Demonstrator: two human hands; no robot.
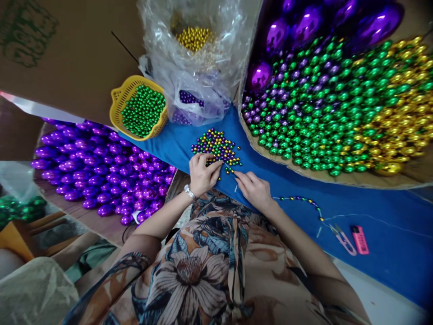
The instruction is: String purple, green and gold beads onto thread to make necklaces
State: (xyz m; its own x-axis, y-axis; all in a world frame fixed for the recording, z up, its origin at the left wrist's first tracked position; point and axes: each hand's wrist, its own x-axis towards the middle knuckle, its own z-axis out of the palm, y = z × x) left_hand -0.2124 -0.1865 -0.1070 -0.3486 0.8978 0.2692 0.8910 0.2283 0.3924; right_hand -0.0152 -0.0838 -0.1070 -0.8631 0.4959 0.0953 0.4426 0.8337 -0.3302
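Note:
My left hand (204, 174), with a bracelet on its wrist, is closed in a pinch at the near edge of a pile of small beads (216, 145). The pile mixes gold, green and purple. A thin pale strand (226, 165) shows between its fingertips and those of my right hand (254, 189). That hand is closed too, with a few beads at its fingertips. From under the right hand a beaded string (304, 199) runs right over the blue cloth (382, 207), ending in bare thread. What exactly sits inside each pinch is partly hidden.
Pink-handled thread snips (345, 240) and a pink lighter (360, 239) lie at right. Behind stand a yellow basket (117, 108) of green beads and a plastic bag (155, 27) with gold beads. Boxes hold large purple baubles (101, 171) at left and green baubles (324, 122) at right.

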